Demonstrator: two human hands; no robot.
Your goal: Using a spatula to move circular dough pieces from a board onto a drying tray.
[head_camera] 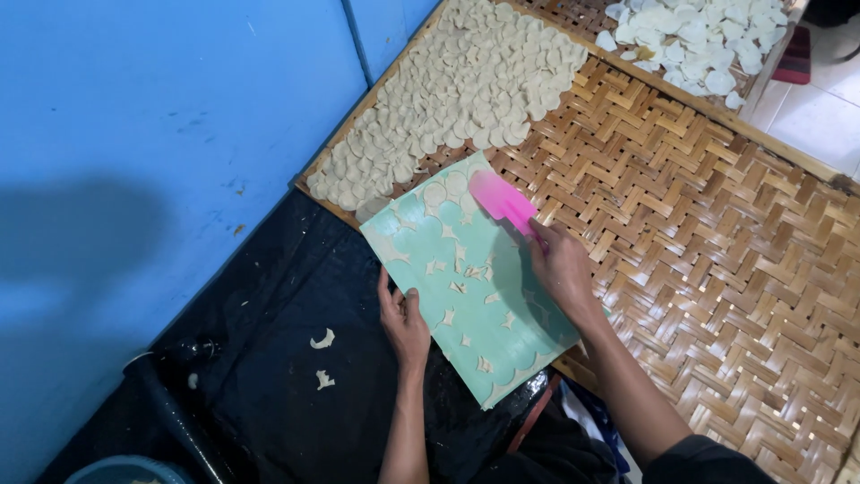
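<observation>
A light green rectangular board (pixel 466 296) lies tilted across the edge of a woven bamboo tray (pixel 717 233). Thin dough scraps and a few round dough discs (pixel 445 190) cling to the board. My left hand (pixel 403 321) grips the board's near-left edge. My right hand (pixel 560 264) holds a pink spatula (pixel 502 202), its blade resting on the board's far end beside the round discs.
Several pale dough rounds (pixel 457 99) are spread in overlapping rows on the tray's far left. Whiter pieces (pixel 694 36) lie on another tray behind. A blue wall (pixel 161 134) stands at left, with black plastic sheeting (pixel 269 376) and two dough scraps (pixel 322 358) below it.
</observation>
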